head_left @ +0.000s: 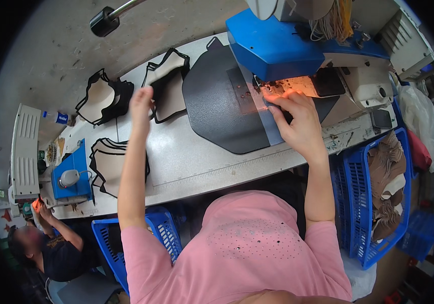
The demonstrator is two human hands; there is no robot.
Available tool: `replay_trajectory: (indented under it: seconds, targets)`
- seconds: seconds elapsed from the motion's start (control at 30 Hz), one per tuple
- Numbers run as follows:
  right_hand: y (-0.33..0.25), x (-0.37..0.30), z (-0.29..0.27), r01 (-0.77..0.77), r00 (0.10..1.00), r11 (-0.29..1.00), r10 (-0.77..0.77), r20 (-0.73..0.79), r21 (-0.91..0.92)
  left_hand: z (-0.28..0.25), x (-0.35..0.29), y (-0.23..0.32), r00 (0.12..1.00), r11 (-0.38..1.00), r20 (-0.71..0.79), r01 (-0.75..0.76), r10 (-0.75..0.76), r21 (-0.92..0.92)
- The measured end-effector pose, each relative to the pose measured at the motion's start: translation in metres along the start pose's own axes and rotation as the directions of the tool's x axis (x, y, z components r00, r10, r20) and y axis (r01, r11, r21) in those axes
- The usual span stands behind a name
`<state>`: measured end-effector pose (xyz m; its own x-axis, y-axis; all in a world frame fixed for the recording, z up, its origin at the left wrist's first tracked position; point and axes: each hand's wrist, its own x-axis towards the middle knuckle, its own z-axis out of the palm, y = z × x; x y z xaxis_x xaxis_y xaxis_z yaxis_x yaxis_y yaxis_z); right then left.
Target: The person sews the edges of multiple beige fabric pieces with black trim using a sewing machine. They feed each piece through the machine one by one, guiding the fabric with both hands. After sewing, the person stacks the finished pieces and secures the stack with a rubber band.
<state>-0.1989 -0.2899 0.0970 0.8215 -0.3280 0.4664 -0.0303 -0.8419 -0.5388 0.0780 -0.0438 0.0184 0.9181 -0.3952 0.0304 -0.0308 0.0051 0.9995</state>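
Under the blue-covered sewing machine head [275, 48], my right hand [298, 119] is beside the lit needle area, its thumb and fingers pinched around a small dark piece [269, 103] that they mostly cover. A dark grey mat [212, 101] lies beneath that work area. To the left, my left hand [141, 106] is slightly blurred, with its fingers curled at the corner of a black-edged beige piece [170, 66], which looks raised above the stack. Lower in this stack shows another beige piece [171, 101].
More black-edged beige stacks lie at the far left [98, 101] and near left [108, 164]. A phone [328, 82] rests by the machine. Blue crates stand right [361, 202] and below the table at left [164, 228]. Another person [57, 253] works at a machine on the left.
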Motion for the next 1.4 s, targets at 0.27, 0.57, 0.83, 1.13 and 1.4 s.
replay_trajectory:
  seconds: [0.27, 0.57, 0.83, 1.13, 1.4]
  targets:
    - [-0.032, 0.018, 0.013, 0.060, 0.998, 0.939, -0.061, -0.008, 0.338, 0.087, -0.120, 0.119, 0.602, 0.827, 0.767, -0.533, 0.220, 0.181]
    - [-0.032, -0.016, -0.001, -0.048, 0.995, 0.996, 0.041, 0.092, 0.080, 0.143, -0.152, 0.094, 0.648, 0.126, 0.675, -0.748, 0.353, 0.651]
    - [-0.025, -0.009, 0.004, -0.142, 0.989, 0.988, 0.140, -0.047, -0.058, 0.160, -0.165, 0.087, 0.661, 0.029, 0.685, -0.725, 0.306, 0.688]
    - [-0.022, -0.005, 0.005, -0.089, 0.994, 0.984, 0.098, 0.050, -0.155, 0.159, -0.169, 0.086, 0.669, 0.067, 0.678, -0.725, 0.305, 0.686]
    - [-0.009, 0.011, 0.014, -0.092, 0.996, 0.986, 0.092, -0.010, -0.138, 0.165, -0.151, 0.094, 0.669, 0.114, 0.680, -0.733, 0.299, 0.671]
